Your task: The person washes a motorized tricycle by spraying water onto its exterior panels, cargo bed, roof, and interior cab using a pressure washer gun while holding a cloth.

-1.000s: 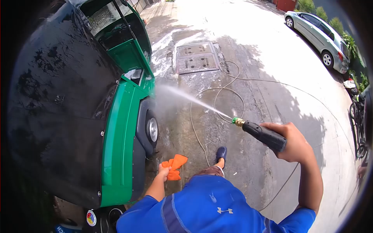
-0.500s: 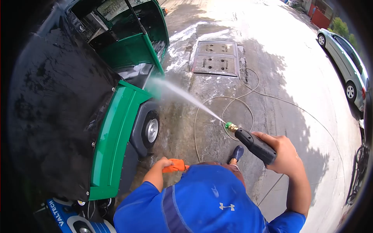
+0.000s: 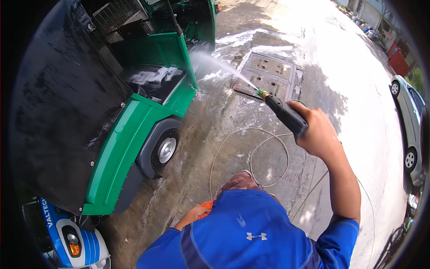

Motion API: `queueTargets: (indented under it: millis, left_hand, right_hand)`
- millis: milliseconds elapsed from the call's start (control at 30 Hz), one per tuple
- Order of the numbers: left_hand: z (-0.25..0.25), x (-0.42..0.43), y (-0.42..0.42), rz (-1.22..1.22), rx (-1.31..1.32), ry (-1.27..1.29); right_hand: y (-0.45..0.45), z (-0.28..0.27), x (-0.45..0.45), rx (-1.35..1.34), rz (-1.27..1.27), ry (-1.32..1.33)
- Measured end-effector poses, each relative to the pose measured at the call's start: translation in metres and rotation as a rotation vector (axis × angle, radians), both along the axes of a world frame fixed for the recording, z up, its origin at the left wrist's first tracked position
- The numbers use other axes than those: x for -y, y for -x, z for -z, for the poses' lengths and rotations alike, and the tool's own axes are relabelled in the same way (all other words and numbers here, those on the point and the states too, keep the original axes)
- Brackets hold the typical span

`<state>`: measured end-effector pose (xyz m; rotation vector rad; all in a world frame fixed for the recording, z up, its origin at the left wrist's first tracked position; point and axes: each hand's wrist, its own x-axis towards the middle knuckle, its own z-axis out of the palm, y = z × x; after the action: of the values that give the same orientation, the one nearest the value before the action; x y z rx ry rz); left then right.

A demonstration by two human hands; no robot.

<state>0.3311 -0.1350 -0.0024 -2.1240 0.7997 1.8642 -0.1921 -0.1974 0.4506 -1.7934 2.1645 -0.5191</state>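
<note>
My right hand (image 3: 317,130) is wrapped round the black grip of a spray gun (image 3: 286,114) with a brass and green nozzle. A white water jet (image 3: 224,67) leaves it toward the upper left and meets the green front part of a three-wheeled vehicle (image 3: 123,152). White foam (image 3: 154,76) lies on the vehicle's dark floor, behind the green side panel. Low in the view, my left hand (image 3: 197,211) is closed on an orange cloth or glove (image 3: 207,207), partly hidden by my blue shirt.
A thin hose (image 3: 251,129) loops over the wet concrete. Beyond it lies a metal manhole cover (image 3: 268,74). A silver car (image 3: 410,130) stands at the right edge. At the lower left is a blue and white vehicle (image 3: 74,240) with "VALTECH" lettering.
The view has shifted toward the vehicle's front. The spray has moved forward from its side to the front opening. My left hand and the orange item have moved down, partly behind my shirt.
</note>
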Motion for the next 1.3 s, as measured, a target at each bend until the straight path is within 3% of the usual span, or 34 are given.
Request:
queueTargets:
  millis: [233, 533, 633, 833, 1033, 1200, 1300]
  left_hand:
    - [0.033, 0.056, 0.063, -0.101, -0.059, 0.013]
    - [0.083, 0.210, 0.096, -0.134, -0.106, 0.073]
    - [0.030, 0.283, 0.131, -0.021, 0.043, 0.167]
    - [0.023, 0.356, 0.127, -0.162, -0.133, 0.478]
    - [0.044, 0.330, 0.125, -0.084, 0.496, 0.665]
    - [0.021, 0.362, 0.151, -0.377, 0.730, 0.889]
    - [0.024, 0.430, 0.140, -0.540, 0.779, 1.202]
  right_hand:
    - [0.054, 0.024, 0.145, 0.022, -0.139, 0.037]
    - [0.081, 0.065, 0.332, 0.083, -0.238, -0.093]
    - [0.090, 0.070, 0.389, 0.084, -0.237, -0.077]
    - [0.107, 0.094, 0.491, 0.078, -0.234, -0.059]
    - [0.102, 0.126, 0.576, 0.151, -0.277, -0.117]
    - [0.119, 0.155, 0.633, 0.138, -0.279, -0.142]
    - [0.139, 0.181, 0.679, 0.099, -0.282, -0.147]
